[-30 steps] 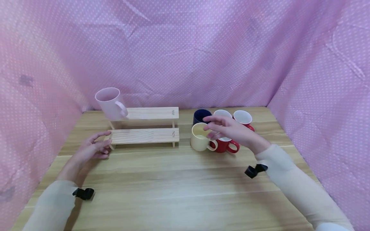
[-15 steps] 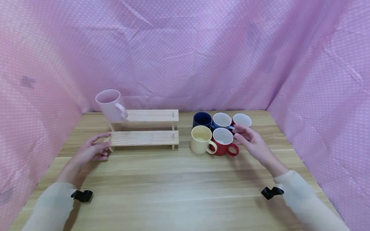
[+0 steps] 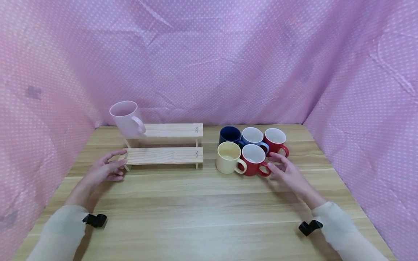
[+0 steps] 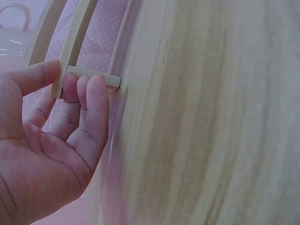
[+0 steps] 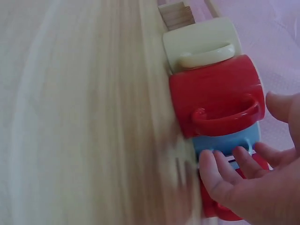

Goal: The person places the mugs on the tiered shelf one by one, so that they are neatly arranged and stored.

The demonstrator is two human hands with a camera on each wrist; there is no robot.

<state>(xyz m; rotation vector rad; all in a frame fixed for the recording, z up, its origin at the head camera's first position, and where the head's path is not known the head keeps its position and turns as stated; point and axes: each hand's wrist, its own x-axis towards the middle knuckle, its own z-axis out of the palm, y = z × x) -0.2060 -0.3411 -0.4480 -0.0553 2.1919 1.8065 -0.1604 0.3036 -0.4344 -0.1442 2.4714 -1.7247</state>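
Drawn back since one second ago, when it hung over the yellow mug (image 3: 225,165), a person's right hand (image 3: 289,175) now hovers just beside the handle of the front red mug (image 3: 249,168) in the head view, fingers loosely bent and holding nothing. At the other side of the table (image 3: 196,210), the left hand (image 3: 106,168) grips the end of the lower board of a wooden rack (image 3: 166,156); a pink mug (image 3: 127,123) stands at the left end of the upper board. Behind the front pair of mugs stand a navy mug (image 3: 230,135), a light blue mug (image 3: 252,135) and a rear red mug (image 3: 275,136).

Seen from the left wrist, fingers curl against the board's end and its leg.

From the right wrist, thumb and fingers stand well parted near the front red mug; whether a fingertip touches any mug cannot be told.
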